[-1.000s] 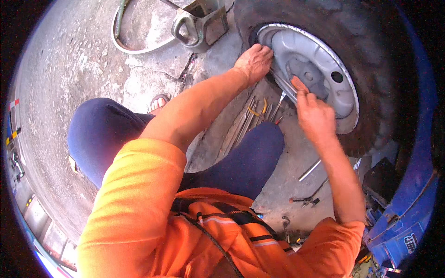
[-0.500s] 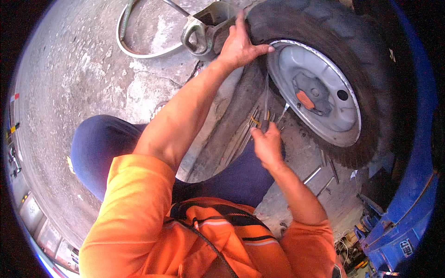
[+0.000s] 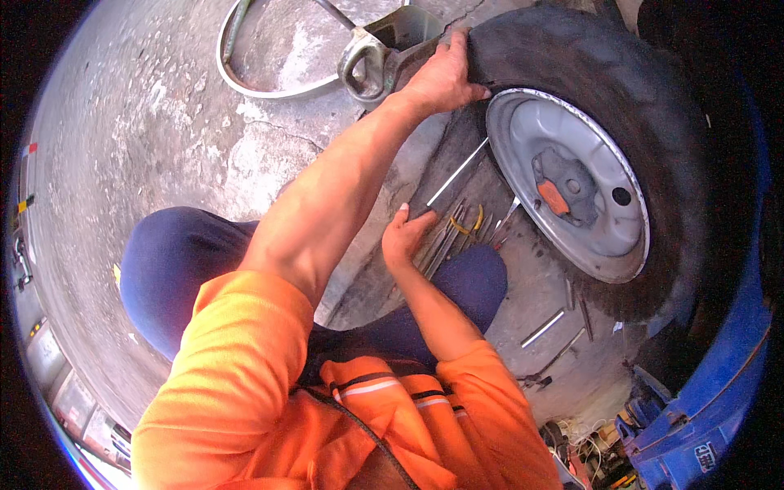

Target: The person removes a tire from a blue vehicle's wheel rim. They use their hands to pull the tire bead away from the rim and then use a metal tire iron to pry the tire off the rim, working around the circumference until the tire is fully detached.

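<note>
A large black tire (image 3: 563, 41) stands at the right on a grey metal wheel rim (image 3: 605, 243). My left hand (image 3: 441, 80) presses on the tire's left side, fingers stretched out and thumb spread toward the rim's edge. Lower down, my right hand (image 3: 406, 237) is closed round the dark handle of what looks like a long screwdriver (image 3: 459, 172). Its thin metal shaft slants up to the right, and the far end meets the tire beside the rim. Another pale metal tool (image 3: 512, 209) leans at the rim's lower left edge.
Several thin rods and a yellow-handled tool (image 3: 467, 222) lie on the floor by my knee. More metal bars (image 3: 542, 328) rest below the wheel. A metal stand (image 3: 367, 69) with a curved hose (image 3: 245, 88) is at the top. Blue machinery (image 3: 694, 408) borders the right.
My right hand has swung left with the screwdriver, so its shaft went from nearly upright to slanting. My left hand keeps its place on the tire; the whole view has shifted slightly.
</note>
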Demonstrator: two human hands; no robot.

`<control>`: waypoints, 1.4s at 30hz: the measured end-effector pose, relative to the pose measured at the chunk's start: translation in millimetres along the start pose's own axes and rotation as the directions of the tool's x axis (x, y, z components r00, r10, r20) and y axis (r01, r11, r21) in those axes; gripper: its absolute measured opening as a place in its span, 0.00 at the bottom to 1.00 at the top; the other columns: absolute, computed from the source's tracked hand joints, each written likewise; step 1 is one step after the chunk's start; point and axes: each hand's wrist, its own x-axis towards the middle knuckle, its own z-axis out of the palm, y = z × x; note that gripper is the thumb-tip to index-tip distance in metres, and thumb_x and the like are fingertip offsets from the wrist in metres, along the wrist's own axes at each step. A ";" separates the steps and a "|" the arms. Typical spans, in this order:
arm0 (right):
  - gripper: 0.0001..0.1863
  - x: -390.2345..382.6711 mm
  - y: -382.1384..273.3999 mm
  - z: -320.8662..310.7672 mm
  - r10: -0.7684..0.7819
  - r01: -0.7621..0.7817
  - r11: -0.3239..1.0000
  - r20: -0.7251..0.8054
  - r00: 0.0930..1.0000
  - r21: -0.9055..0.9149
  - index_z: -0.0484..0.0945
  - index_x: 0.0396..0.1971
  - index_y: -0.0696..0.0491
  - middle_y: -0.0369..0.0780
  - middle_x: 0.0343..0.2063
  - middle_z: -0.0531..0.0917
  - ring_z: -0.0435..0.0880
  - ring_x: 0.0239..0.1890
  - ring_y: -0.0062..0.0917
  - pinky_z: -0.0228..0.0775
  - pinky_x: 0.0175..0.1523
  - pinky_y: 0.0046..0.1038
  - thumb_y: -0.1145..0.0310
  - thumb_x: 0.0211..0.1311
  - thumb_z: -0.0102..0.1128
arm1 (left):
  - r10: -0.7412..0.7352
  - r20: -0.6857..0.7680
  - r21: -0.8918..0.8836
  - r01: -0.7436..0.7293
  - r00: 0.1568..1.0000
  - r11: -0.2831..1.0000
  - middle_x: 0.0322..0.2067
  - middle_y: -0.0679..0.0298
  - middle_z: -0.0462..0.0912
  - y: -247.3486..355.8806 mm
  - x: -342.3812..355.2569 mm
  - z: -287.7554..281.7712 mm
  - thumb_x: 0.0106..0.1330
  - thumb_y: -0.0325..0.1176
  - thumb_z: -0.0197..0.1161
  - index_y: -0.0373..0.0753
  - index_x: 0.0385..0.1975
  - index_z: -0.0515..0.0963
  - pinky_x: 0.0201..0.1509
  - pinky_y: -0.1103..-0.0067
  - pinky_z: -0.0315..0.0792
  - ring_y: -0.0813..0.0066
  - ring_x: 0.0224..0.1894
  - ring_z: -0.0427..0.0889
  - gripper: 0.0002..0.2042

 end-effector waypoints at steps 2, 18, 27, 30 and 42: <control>0.26 4.1 -6.7 2.2 0.020 -0.013 0.989 0.044 0.999 -0.146 0.55 0.49 0.62 0.61 0.42 0.73 0.74 0.45 0.56 0.65 0.49 0.49 0.57 0.64 0.50 | -0.015 -0.011 0.013 0.015 1.000 1.000 0.55 0.33 0.64 5.1 -3.9 0.5 0.44 0.37 0.76 0.33 0.65 0.43 0.63 0.64 0.65 0.41 0.58 0.67 0.53; 0.28 17.6 -3.3 3.0 0.054 -0.013 0.973 0.173 0.983 -0.232 0.50 0.48 0.63 0.63 0.37 0.76 0.77 0.41 0.59 0.69 0.47 0.49 0.60 0.63 0.54 | -0.275 -0.023 0.061 0.276 0.961 0.959 0.49 0.31 0.70 19.6 -15.4 35.5 0.51 0.35 0.70 0.17 0.62 0.35 0.55 0.65 0.71 0.42 0.50 0.75 0.52; 0.30 38.0 12.5 17.3 -0.139 0.144 0.990 0.243 0.960 0.000 0.56 0.47 0.63 0.58 0.41 0.75 0.78 0.42 0.51 0.68 0.50 0.45 0.59 0.58 0.61 | -0.260 -0.089 0.135 0.271 0.961 0.953 0.46 0.38 0.73 36.5 -1.4 11.1 0.47 0.37 0.74 0.27 0.48 0.58 0.52 0.63 0.74 0.42 0.46 0.78 0.35; 0.27 40.9 -28.7 36.3 -0.254 -0.021 0.893 0.541 0.802 0.450 0.59 0.49 0.60 0.54 0.45 0.74 0.76 0.46 0.45 0.64 0.54 0.41 0.61 0.59 0.60 | -0.154 -0.100 0.270 0.176 0.983 0.947 0.42 0.37 0.74 62.2 -5.3 -10.0 0.46 0.37 0.73 0.26 0.47 0.58 0.47 0.60 0.75 0.41 0.44 0.78 0.35; 0.16 -31.9 -157.8 -83.1 -0.904 0.906 0.423 0.073 0.421 0.015 0.73 0.45 0.57 0.52 0.44 0.74 0.72 0.48 0.48 0.62 0.55 0.44 0.70 0.55 0.57 | 0.546 -0.051 0.459 -0.466 0.836 0.756 0.38 0.47 0.77 177.2 -32.2 -75.6 0.49 0.41 0.70 0.36 0.44 0.66 0.33 0.61 0.77 0.48 0.33 0.82 0.27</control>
